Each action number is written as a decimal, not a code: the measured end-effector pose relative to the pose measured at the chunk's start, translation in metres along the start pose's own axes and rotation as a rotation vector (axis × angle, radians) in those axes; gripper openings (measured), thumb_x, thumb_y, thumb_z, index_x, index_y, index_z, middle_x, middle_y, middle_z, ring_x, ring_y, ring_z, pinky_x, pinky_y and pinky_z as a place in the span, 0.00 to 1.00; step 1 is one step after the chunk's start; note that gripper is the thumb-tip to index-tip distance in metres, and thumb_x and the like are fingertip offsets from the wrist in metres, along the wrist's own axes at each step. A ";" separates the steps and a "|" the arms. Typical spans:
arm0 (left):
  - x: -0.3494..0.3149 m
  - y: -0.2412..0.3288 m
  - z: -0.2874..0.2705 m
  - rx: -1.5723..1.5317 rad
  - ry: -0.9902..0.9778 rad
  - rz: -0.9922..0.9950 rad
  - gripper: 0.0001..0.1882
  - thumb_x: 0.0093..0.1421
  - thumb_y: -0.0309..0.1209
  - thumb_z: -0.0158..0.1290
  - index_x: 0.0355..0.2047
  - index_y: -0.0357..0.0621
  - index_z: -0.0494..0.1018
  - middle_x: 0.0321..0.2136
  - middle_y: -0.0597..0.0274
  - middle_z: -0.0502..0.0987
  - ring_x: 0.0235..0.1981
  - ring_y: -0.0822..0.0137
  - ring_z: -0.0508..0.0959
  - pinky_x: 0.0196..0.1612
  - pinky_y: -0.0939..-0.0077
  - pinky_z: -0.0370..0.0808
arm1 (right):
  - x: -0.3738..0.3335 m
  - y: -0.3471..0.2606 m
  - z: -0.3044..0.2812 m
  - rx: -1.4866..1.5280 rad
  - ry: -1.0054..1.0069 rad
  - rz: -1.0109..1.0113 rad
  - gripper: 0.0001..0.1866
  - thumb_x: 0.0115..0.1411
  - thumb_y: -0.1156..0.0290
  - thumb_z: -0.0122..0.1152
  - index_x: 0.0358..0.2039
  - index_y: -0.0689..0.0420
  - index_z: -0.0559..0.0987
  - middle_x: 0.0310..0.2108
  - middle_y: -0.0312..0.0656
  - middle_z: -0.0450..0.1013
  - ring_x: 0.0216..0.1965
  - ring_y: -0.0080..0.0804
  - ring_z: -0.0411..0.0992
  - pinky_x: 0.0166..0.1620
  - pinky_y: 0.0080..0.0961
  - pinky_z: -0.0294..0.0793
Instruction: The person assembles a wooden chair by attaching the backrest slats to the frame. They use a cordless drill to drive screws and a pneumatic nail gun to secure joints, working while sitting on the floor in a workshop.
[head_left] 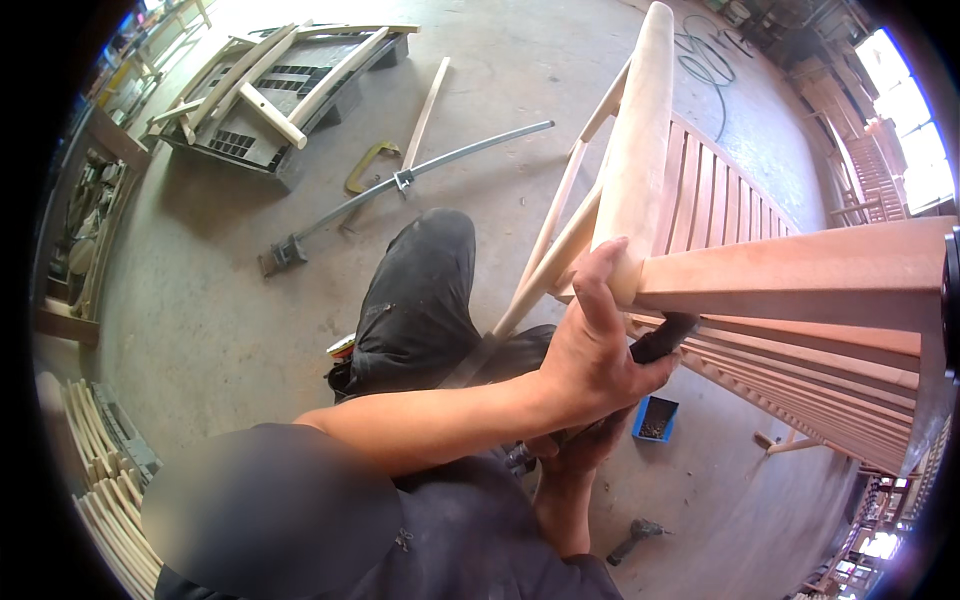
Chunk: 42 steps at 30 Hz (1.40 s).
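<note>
A slatted wooden bench [800, 275] stands tilted at my right, its rounded armrest [645, 130] rising toward the far side. My left hand [595, 350] is at the joint where the armrest meets the rail. Its thumb presses on the wood, and its other fingers curl round a black tool [663, 340] under the rail. Below, my right hand [585, 445] is closed round the lower part of the same dark tool. My left forearm and hand cover much of the tool, so I cannot tell its kind.
A blue box [655, 419] of small fasteners and a cordless drill [637, 540] lie on the floor. A long bar clamp [400, 182], a yellow clamp [372, 166] and a wooden strip [427, 110] lie ahead. Wooden frame parts [345, 75] rest on a low platform at far left.
</note>
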<state>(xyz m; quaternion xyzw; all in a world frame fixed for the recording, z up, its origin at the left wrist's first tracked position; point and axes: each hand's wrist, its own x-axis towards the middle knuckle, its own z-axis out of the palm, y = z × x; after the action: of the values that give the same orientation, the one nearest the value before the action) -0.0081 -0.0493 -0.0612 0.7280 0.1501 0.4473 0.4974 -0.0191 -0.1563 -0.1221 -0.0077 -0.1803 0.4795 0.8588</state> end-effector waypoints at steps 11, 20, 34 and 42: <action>0.018 -0.037 -0.041 -0.599 -0.314 -0.155 0.69 0.44 0.33 0.76 0.70 0.35 0.32 0.63 0.44 0.58 0.64 0.54 0.64 0.67 0.61 0.63 | -0.016 0.009 -0.027 -0.164 0.214 0.096 0.54 0.33 0.14 0.57 0.38 0.56 0.70 0.27 0.36 0.62 0.13 0.25 0.58 0.15 0.18 0.56; 0.085 -0.076 -0.032 -1.307 -0.548 -0.782 0.29 0.71 0.45 0.44 0.61 0.33 0.63 0.53 0.48 0.75 0.53 0.61 0.77 0.58 0.64 0.71 | -0.012 0.034 -0.026 -0.193 0.153 -0.214 0.42 0.48 0.22 0.58 0.36 0.53 0.69 0.26 0.33 0.62 0.13 0.18 0.58 0.17 0.17 0.55; 0.104 -0.080 -0.025 -1.314 -0.660 -0.973 0.21 0.61 0.34 0.50 0.52 0.35 0.70 0.46 0.48 0.78 0.48 0.53 0.79 0.53 0.58 0.76 | -0.238 0.014 0.024 -0.965 1.393 -0.581 0.22 0.64 0.46 0.58 0.33 0.53 0.69 0.26 0.36 0.67 0.12 0.19 0.61 0.13 0.17 0.56; 0.094 -0.050 -0.025 -1.006 -0.550 -0.876 0.22 0.69 0.42 0.43 0.52 0.36 0.70 0.45 0.43 0.77 0.49 0.51 0.77 0.54 0.57 0.74 | -0.357 0.092 -0.077 -0.308 1.975 -0.649 0.17 0.63 0.52 0.61 0.35 0.52 0.71 0.21 0.34 0.68 0.13 0.19 0.63 0.13 0.16 0.54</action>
<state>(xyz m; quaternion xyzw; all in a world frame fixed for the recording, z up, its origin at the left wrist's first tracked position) 0.0354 0.0510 -0.0546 0.3702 0.0734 0.0225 0.9258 -0.2397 -0.3899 -0.3192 -0.4557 0.5478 -0.0210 0.7013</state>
